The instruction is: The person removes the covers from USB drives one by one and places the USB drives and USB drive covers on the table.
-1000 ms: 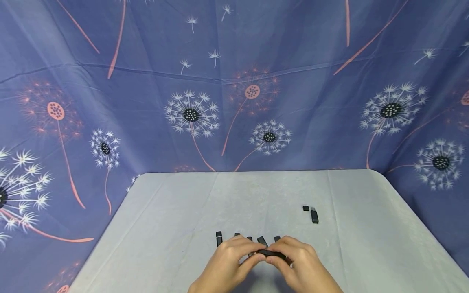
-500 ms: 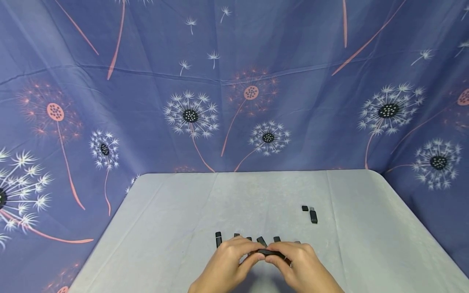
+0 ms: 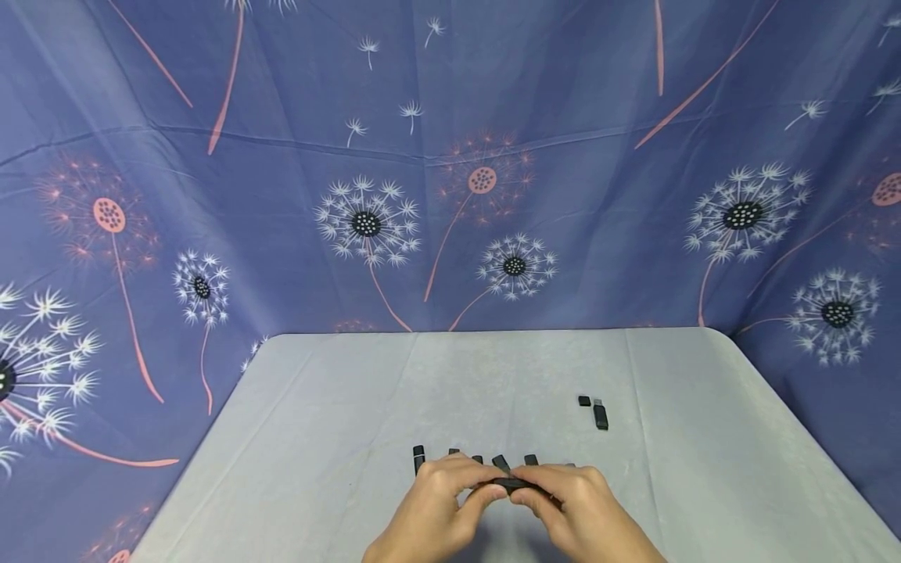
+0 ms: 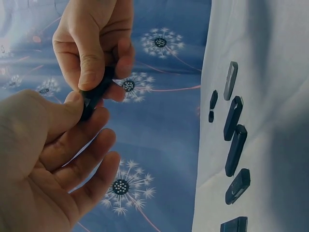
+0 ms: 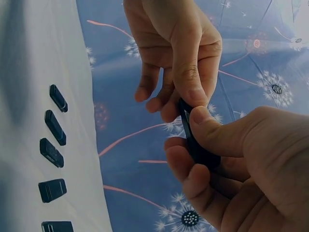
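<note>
Just above the near side of the table, my left hand [image 3: 439, 500] and right hand [image 3: 580, 504] meet at one small black USB stick [image 3: 508, 484]. Thumb and fingers of the left hand pinch one end; those of the right hand grip the other. Up close in the left wrist view, the dark stick [image 4: 99, 92] lies slanted between both thumbs, and the left hand's other fingers spread loosely. In the right wrist view the right fingers curl round the lower part of the stick [image 5: 195, 145], hiding much of it.
Behind the hands several dark USB sticks lie in a row, partly hidden; one with a light band [image 3: 418, 460] is leftmost. Farther back right lies an uncapped stick [image 3: 601, 415] beside its small black cap [image 3: 584, 400]. A dandelion-patterned blue cloth [image 3: 605, 258] hangs behind the pale table [image 3: 317, 438].
Both hands keep their grip on the stick at nearly the same spot, the right fingers shifting only slightly. The view itself drifts a little.
</note>
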Action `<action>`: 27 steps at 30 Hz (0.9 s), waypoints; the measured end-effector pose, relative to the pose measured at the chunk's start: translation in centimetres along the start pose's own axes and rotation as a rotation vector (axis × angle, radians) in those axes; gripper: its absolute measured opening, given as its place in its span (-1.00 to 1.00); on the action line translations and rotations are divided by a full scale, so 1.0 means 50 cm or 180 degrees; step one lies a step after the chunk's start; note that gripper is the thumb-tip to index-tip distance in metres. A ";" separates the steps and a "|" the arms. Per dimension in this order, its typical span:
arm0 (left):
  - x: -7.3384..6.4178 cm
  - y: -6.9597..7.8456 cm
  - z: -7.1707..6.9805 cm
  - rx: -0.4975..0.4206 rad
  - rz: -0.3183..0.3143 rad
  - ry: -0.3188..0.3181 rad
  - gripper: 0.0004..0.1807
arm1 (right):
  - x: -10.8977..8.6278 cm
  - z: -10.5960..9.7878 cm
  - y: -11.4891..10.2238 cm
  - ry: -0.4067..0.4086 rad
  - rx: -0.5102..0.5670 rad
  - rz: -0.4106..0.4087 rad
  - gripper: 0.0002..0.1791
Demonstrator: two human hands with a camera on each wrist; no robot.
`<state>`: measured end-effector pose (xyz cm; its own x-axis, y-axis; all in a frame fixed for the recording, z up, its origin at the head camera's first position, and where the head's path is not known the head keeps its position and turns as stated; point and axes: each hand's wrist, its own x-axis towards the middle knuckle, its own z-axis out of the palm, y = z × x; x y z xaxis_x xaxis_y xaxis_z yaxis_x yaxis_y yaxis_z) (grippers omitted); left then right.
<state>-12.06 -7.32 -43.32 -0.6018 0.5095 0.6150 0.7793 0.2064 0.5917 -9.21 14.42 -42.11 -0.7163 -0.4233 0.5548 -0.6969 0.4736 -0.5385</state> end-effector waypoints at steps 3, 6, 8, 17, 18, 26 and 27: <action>0.001 0.000 0.001 0.0035 0.0040 0.0042 -0.86 | 0.003 0.002 -0.002 0.0115 -0.0055 -0.0083 -0.83; 0.002 0.002 0.001 0.0039 0.0036 0.0061 -0.83 | 0.005 0.003 -0.003 0.0203 -0.0130 -0.0158 -0.84; 0.003 0.003 0.001 0.0025 0.0010 0.0069 -0.82 | 0.005 0.004 -0.003 0.0194 -0.0137 -0.0177 -0.83; 0.003 0.003 0.001 -0.0057 -0.0051 0.0089 -0.88 | 0.002 0.001 -0.002 0.0029 0.0083 -0.0040 -0.83; 0.002 0.003 0.001 -0.0069 -0.0062 0.0078 -0.88 | 0.001 0.000 -0.002 -0.0002 0.0120 -0.0004 -0.84; -0.006 0.004 -0.004 -0.0086 -0.0124 -0.0012 -0.87 | -0.004 -0.004 -0.001 -0.0184 0.0288 0.0081 -0.87; -0.006 0.003 -0.005 -0.0071 -0.0089 -0.0015 -0.87 | -0.004 -0.005 -0.001 -0.0204 0.0301 0.0099 -0.87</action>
<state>-11.80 -7.64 -43.29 -0.6224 0.5077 0.5957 0.7581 0.2018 0.6201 -9.03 14.70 -42.04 -0.7363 -0.4595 0.4967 -0.6723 0.4138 -0.6139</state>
